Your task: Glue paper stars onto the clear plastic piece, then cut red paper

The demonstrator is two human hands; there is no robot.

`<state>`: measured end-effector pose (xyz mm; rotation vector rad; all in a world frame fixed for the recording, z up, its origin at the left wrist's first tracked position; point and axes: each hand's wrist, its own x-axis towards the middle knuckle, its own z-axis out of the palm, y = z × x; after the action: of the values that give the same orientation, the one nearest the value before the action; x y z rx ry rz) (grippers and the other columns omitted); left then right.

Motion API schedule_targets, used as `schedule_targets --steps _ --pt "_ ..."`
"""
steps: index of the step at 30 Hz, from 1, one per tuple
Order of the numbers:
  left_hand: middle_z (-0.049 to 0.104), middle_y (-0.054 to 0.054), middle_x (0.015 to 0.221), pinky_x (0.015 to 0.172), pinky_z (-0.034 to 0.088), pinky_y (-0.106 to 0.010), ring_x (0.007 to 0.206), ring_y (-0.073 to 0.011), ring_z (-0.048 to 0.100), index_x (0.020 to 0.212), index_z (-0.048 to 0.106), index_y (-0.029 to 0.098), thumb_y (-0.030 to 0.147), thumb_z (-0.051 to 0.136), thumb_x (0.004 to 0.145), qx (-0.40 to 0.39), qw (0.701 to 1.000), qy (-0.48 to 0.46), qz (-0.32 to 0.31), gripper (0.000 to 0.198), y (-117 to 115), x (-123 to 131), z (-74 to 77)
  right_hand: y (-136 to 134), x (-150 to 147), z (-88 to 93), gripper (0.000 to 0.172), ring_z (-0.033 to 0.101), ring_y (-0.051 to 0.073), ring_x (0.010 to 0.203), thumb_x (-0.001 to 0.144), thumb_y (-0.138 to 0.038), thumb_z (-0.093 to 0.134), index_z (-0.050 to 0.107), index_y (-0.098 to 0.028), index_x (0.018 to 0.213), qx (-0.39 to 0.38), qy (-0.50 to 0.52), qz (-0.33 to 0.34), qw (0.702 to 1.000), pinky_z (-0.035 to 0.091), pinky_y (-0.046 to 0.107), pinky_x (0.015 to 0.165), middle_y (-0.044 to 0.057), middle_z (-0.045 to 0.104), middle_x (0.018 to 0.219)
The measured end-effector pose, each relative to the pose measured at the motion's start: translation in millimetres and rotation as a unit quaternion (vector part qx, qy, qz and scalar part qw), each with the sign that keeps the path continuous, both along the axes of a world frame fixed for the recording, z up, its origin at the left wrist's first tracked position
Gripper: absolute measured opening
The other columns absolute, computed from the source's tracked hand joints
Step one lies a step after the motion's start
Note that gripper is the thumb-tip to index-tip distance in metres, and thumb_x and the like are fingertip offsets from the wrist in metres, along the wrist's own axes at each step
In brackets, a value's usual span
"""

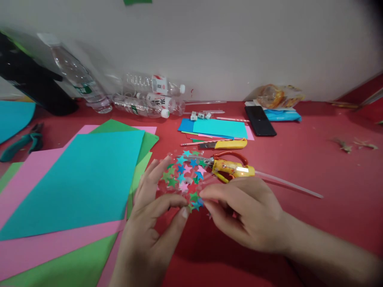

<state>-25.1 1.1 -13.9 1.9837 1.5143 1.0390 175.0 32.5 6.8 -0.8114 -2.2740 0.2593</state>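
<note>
Below the pale wall [215, 44], a turquoise sheet [86, 179] overlaps pink and green paper on the red counter [317, 167]. Behind stand a black flask [36, 75] and a tall clear bottle [70, 67], its green label too blurred to read. Clear bottles lie alongside: the rear one [137, 81] wears a red-and-white label, the middle one's label [157, 100] Chinese characters, 水 the clearest. The left hand [149, 219] has its grip closed, thumb and forefinger pinching the near edge of a star-covered clear piece [184, 179], at mid-counter. The right hand [254, 215] has its grip pressed together at the piece's right side; what it pinches I cannot tell. Farther right, a printed packet [283, 96] shows something golden-brown, contents or picture unclear, atop a blue packet [284, 115] beside a black phone [260, 120]. Smallest are the piece's stars: pink, green, blue, red.
</note>
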Motion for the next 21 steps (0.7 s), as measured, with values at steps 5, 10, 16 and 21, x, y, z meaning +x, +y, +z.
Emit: schedule_targets --steps 5,10,16,21 --pt "0.030 0.008 0.157 0.114 0.028 -0.061 0.146 -0.0300 0.024 0.084 0.063 0.028 0.022 0.054 0.089 0.015 1.000 0.002 -0.003 0.012 1.8 -0.7 -0.5 0.8 2.3 0.7 0.010 0.039 0.008 0.048 0.090 -0.010 0.054 0.061 -0.013 0.096 0.004 0.001 -0.003 1.000 0.029 0.027 0.048 -0.006 0.054 0.057" --pt "0.033 0.011 0.155 0.114 0.028 -0.060 0.145 -0.0281 0.025 0.083 0.063 0.030 0.023 0.055 0.089 0.011 1.000 -0.016 0.005 0.012 2.8 3.2 3.8 1.1 3.3 1.5 0.009 0.037 0.009 0.048 0.089 -0.010 0.056 0.061 -0.013 0.095 0.026 0.007 -0.014 1.000 0.027 0.028 0.047 -0.007 0.050 0.056" --pt "0.034 0.004 0.155 0.111 0.030 -0.062 0.143 -0.0305 0.029 0.085 0.063 0.028 0.022 0.056 0.089 0.035 0.999 -0.014 -0.001 0.010 3.2 2.0 2.9 2.5 4.9 5.1 0.009 0.039 0.010 0.048 0.090 -0.010 0.054 0.061 -0.015 0.093 0.040 0.005 -0.025 0.999 0.029 0.028 0.049 -0.006 0.052 0.057" --pt "0.034 0.000 0.154 0.113 0.026 -0.061 0.144 -0.0307 0.027 0.090 0.063 0.026 0.018 0.057 0.086 0.078 0.996 0.025 -0.026 0.011 5.8 0.4 4.6 2.1 6.3 6.2 0.010 0.041 0.010 0.050 0.091 -0.011 0.053 0.061 -0.014 0.094 0.056 -0.006 -0.025 0.998 0.030 0.027 0.050 -0.005 0.053 0.057"
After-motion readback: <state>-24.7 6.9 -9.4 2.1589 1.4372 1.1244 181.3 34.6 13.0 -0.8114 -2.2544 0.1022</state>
